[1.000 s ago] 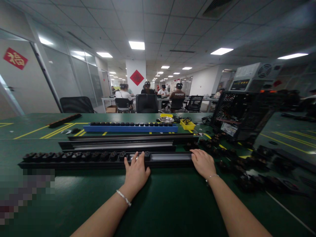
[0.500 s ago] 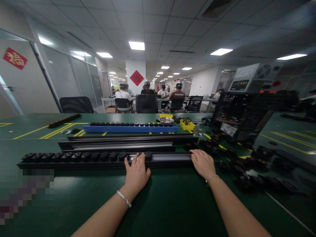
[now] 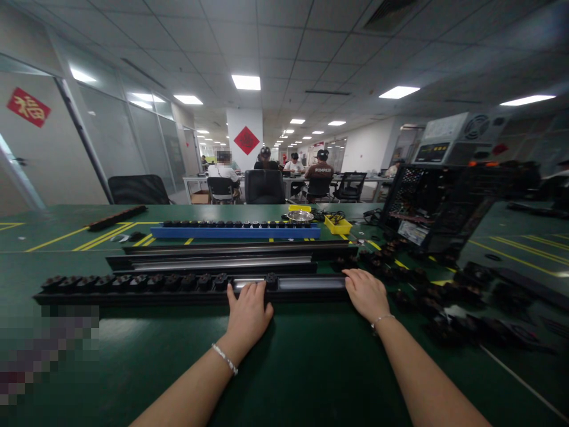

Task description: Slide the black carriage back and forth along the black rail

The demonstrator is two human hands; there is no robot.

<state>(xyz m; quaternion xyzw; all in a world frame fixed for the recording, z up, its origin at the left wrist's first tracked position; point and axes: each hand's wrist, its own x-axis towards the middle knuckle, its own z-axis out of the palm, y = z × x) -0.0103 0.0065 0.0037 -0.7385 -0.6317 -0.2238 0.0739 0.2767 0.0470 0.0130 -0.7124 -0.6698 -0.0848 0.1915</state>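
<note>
A long black rail [image 3: 133,295] lies across the green table [image 3: 284,367] in front of me. Several small black sockets [image 3: 133,281] fill its left part, and one more socket [image 3: 271,279] sits alone near the middle. My left hand [image 3: 248,314] rests flat on the rail's near edge, fingers stretched out, fingertips just left of that lone socket. My right hand [image 3: 365,294] lies at the rail's right end, fingers curved over it, touching the end. Both wrists wear thin bracelets.
Behind the rail lie two more black and silver rails [image 3: 222,260] and a blue rail [image 3: 235,230] with sockets. Loose black sockets [image 3: 444,302] are scattered at the right beside an open computer case [image 3: 435,207]. A yellow tray [image 3: 336,224] and people at desks are farther back.
My left hand has slid slightly right and back along the rail. The lone socket now stands free, right of my fingertips. My right hand has stayed in place.
</note>
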